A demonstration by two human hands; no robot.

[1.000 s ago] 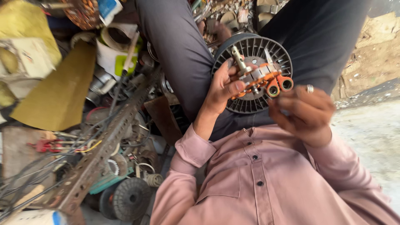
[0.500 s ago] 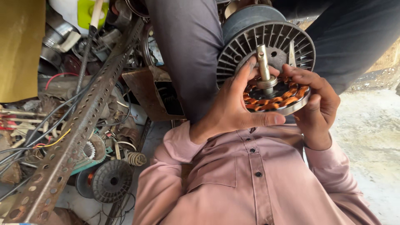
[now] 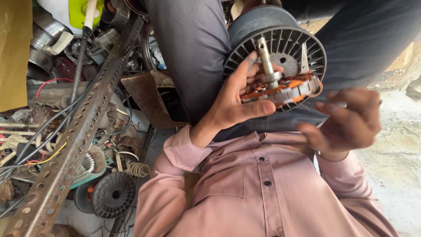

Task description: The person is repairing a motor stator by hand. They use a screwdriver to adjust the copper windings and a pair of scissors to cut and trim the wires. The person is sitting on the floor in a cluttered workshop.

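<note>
Left of the lap, a perforated metal bar slants across scrap. The left hand grips the copper-wound stator from below, thumb across its edge, shaft tilted up, against the grey finned rotor. The right hand, blurred, half-curled, holds nothing; half a second earlier it cupped the stator.

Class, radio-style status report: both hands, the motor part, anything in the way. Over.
Left hand closed on the copper-wound stator, thumb on its rim. Right hand blurred beside it, grip unclear. Finned grey housing close behind.
</note>
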